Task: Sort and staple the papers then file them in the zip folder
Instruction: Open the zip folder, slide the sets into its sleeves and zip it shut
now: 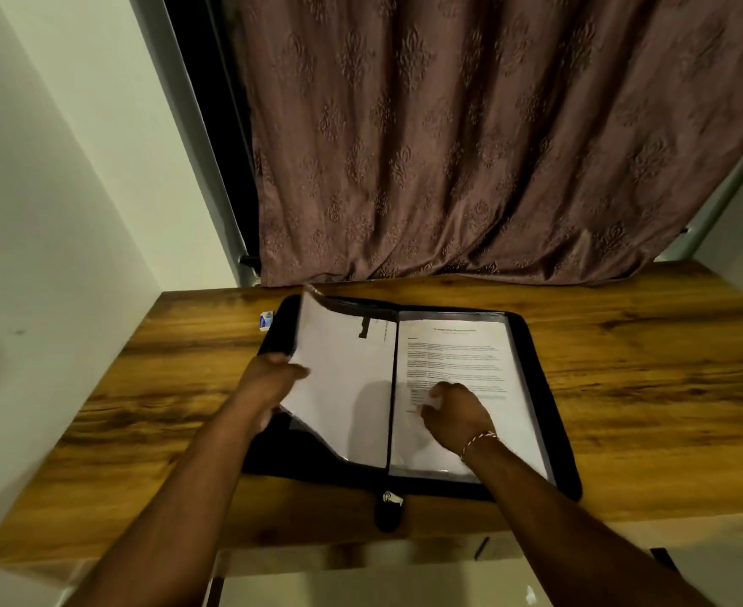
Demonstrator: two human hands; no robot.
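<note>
Two hands at open zip folder on surface: left hand gripped lifted sheet at 9 o'clock, likely baring pocket; right hand lay curled on printed page at 3 o'clock, grasp unclear.

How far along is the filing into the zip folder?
Done: the zip folder lies open and a printed sheet sits in its right sleeve. In hand: the left hand holds a lifted page, the right hand rests on the printed sheet. Left: lay the page flat and zip up. Staples cannot be seen.
</note>
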